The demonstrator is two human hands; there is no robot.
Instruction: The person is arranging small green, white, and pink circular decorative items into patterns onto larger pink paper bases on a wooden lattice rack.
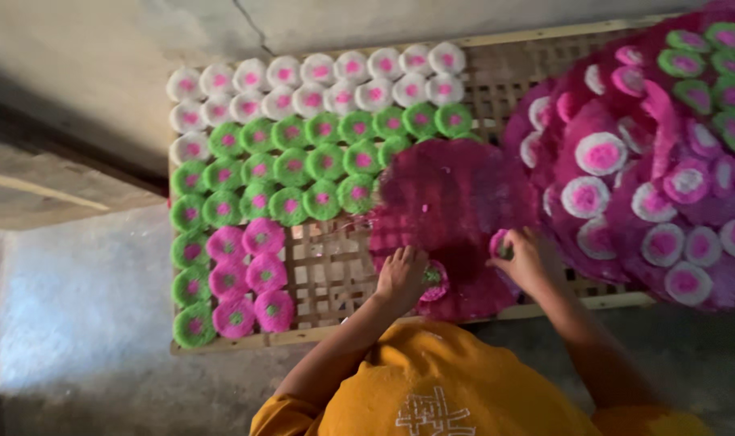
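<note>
A woven bamboo tray (496, 77) was seen from above, resting on a grey floor (77, 323). Its far rows were filled with white discs with pink centres (319, 71), its middle rows with green discs with pink centres (303, 157), and a small cluster of pink discs with green centres (250, 278) lay at the near left corner. A round magenta mat (452, 206) was laid over the tray's near middle, and a stack of similar mats carrying more discs (650, 161) lay tilted at the right.

The left hand (401, 274) was curled, palm down, over a pink disc with a green centre (434, 280) at the mat's near edge; it appeared to be pinching or peeling it, though the fingertips were hidden. The right hand (522, 257) was closed on a second small pink disc (500, 242) at the mat's right edge.

The step in hand was judged to be the lifting of discs off the magenta mat for placing on the tray. The bare lattice beside the pink cluster was left unfilled, so the work was judged roughly two-thirds done. For the next move, a gentle peel would be called for so the soft discs were not torn, then a carry leftwards to the open lattice, each disc being set flat and just beside its neighbours.
</note>
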